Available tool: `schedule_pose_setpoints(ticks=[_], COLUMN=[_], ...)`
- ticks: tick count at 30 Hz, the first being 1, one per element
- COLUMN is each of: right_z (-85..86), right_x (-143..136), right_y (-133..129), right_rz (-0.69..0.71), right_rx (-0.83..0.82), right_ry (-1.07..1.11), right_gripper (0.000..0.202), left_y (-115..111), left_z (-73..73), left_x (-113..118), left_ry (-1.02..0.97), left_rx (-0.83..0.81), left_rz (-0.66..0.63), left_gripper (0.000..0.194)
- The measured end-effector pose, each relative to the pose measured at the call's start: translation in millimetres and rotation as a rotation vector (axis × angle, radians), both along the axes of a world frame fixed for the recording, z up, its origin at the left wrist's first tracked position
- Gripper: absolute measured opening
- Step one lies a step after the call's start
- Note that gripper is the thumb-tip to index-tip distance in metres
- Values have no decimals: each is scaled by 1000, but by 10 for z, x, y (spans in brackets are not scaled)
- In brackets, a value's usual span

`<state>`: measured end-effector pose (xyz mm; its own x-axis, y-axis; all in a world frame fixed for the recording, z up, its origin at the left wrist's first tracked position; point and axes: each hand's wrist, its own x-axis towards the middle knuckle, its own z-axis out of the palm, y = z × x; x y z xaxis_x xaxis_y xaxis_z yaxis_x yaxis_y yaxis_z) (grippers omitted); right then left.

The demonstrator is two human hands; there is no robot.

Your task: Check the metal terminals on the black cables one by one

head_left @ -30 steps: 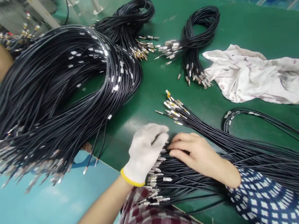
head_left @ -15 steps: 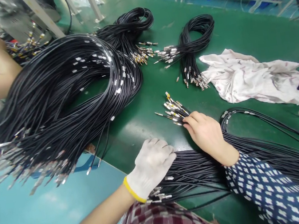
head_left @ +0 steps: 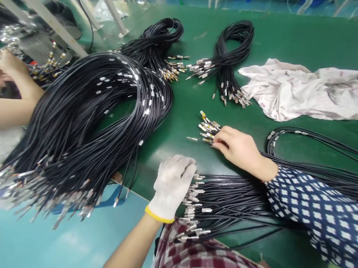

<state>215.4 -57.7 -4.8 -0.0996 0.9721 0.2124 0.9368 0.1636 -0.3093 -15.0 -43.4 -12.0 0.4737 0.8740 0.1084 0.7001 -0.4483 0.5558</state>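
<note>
Head view. The gloved left hand (head_left: pixel 175 183) lies at the left end of the near cable sheaf (head_left: pixel 232 190), its fingers curled together; whether they grip a cable cannot be told. The bare right hand (head_left: pixel 239 150), farther off, is closed on the far cable sheaf (head_left: pixel 303 172) just behind its metal connectors (head_left: pixel 209 126). Both sheaves run rightward on the green tabletop (head_left: pixel 168 153), uncoiled. On the far side, the right coiled bundle (head_left: pixel 234 41) and the left coiled bundle (head_left: pixel 162 33) appear finished. At left, a large looped cable mass (head_left: pixel 95 101) overhangs the near edge, apparently undivided. Work thus seems partway: two bundles coiled, two sheaves open, their connectors only roughly aligned; the exact remainder cannot be counted.
</note>
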Motion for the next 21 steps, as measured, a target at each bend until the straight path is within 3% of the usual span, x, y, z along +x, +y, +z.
schedule_pose_setpoints(ticks=[4, 8, 11, 16, 19, 21], right_z=[8, -22, 4, 140, 155, 126], right_x=[18, -51, -141, -398, -528, -569], right_y=[-185, -340, -331, -101, 1, 3], right_rz=[124, 234, 272, 201, 164, 123], right_rx=[104, 145, 97, -35, -198, -211], right_ry=[114, 67, 139, 305, 524, 612], right_gripper=[14, 16, 13, 17, 17, 16], left_y=[36, 44, 66, 96, 113, 137], left_z=[111, 217, 257, 228, 206, 202], left_x=[-23, 17, 33, 36, 17, -14], left_ry=[-297, -482, -451, -465, -497, -521], left_rx=[-291, -525, -560, -569, -574, -535], left_rz=[206, 198, 155, 57, 108, 189], left_gripper=[24, 31, 29, 23, 22, 25])
